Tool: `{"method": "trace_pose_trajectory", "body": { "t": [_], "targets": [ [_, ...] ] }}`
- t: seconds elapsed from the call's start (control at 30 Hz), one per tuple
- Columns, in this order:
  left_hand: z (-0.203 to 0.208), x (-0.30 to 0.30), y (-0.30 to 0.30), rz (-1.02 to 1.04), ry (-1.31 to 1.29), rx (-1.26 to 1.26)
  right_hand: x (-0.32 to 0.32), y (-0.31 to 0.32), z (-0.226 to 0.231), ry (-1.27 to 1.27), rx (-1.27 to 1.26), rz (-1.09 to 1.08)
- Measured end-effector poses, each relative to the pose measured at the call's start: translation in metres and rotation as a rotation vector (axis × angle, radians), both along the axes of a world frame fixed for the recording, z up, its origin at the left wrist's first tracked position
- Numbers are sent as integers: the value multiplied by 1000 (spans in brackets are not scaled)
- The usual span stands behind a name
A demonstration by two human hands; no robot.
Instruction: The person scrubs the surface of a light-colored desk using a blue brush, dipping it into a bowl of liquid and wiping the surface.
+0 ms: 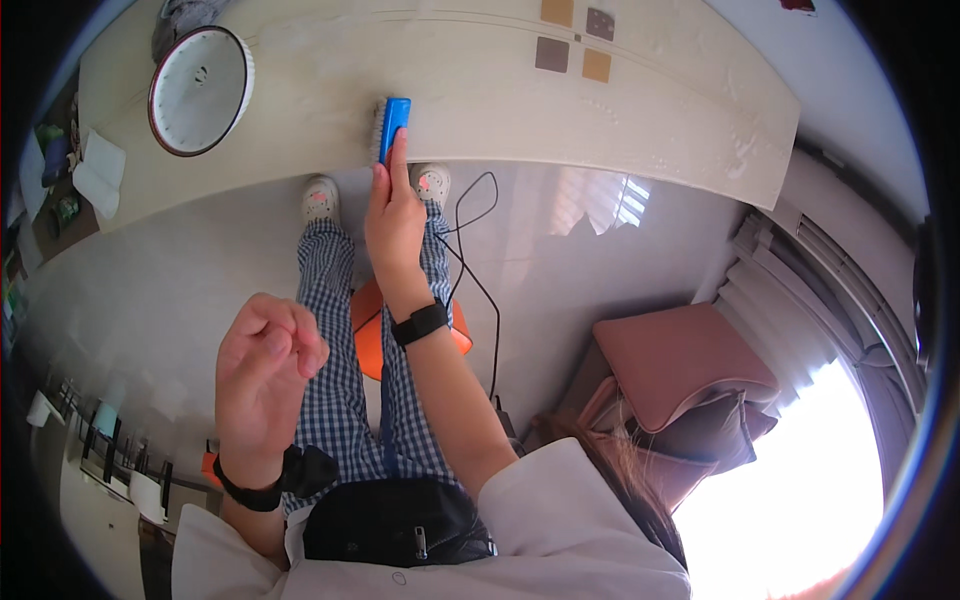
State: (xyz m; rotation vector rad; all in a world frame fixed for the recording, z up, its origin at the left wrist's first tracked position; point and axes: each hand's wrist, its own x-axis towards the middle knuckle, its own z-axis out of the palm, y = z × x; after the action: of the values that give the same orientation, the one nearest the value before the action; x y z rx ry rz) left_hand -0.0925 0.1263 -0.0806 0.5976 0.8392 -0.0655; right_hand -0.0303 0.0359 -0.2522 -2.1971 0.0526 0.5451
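My right hand (396, 225) is stretched forward over the near edge of the pale tabletop (520, 110). It grips a blue scrubbing brush (398, 115), one finger lying along its back. The brush stands on its side over the tabletop, with its pale bristles toward the left. Closer to my body, my left hand (262, 370) is raised over my lap, its fingers curled in toward the thumb. Nothing shows in it. To the left of the brush, a round white basin (200, 95) with a dark rim rests on the table.
White papers (98, 170) lie at the table's left end. Below the edge are my legs in checked trousers, an orange stool seat (368, 335) and a black cable (480, 280) on the floor. A pink-brown upholstered chair (680, 365) stands at the right, near curtains (770, 285).
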Motion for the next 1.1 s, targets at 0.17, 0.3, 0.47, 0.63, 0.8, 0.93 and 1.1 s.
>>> {"method": "trace_pose_trajectory", "body": {
  "t": [0.17, 0.3, 0.47, 0.63, 0.8, 0.93, 1.1],
  "targets": [
    [7, -6, 2, 79, -22, -83, 0, 9, 4, -5, -40, 33],
    [14, -6, 1, 77, -88, -83, 4, 18, 9, -42, -104, 19],
    [29, -11, 4, 47, -99, -120, 11, 12, 27, -46, -135, -87],
    [39, -22, 15, 57, -104, -58, 39, -19, 29, -109, 23, -160],
    [25, -45, 37, 153, -29, -45, 64, -22, 48, -17, -4, -162],
    [19, -51, 39, 161, -47, -148, 72, -2, 52, -171, -120, 70],
    [17, -48, 48, 162, -29, -110, 95, 21, 33, -359, -329, 331]
  ]
}}
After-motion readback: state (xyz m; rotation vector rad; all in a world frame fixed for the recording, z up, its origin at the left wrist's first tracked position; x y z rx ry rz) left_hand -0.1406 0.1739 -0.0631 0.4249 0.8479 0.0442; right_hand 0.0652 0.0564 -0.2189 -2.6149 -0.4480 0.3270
